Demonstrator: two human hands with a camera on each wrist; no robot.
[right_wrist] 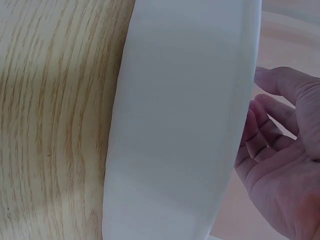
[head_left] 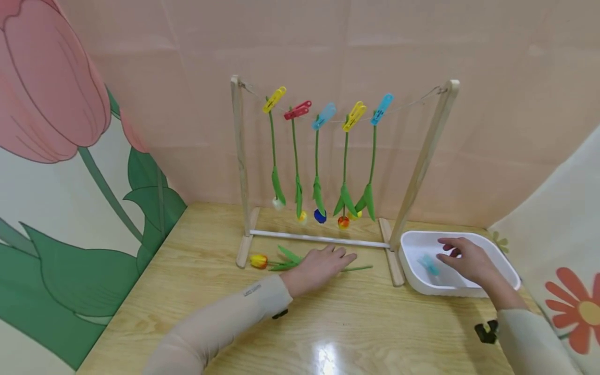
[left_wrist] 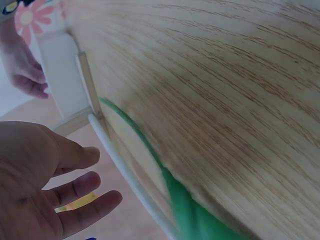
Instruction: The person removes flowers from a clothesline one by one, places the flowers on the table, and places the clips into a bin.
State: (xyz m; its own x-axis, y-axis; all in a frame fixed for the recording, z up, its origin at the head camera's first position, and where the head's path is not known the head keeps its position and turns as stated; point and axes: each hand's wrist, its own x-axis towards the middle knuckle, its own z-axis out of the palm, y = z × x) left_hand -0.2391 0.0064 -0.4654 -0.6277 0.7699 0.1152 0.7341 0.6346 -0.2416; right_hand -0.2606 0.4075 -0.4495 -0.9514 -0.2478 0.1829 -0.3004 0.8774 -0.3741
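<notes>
Your head camera looks forward and down from the near side, far enough back to frame the whole wooden rack (head_left: 422, 166) and the white plastic tub (head_left: 450, 291). Your left wrist camera sits low over the table (left_wrist: 240, 110), tipped sideways, facing right past your left hand (left_wrist: 37, 175), and shares the rack's crossbar (head_left: 320, 238), the tub and your right hand (head_left: 471, 263) with the head view. Your right wrist camera faces the tub's near outer wall (right_wrist: 180, 120) up close.
</notes>
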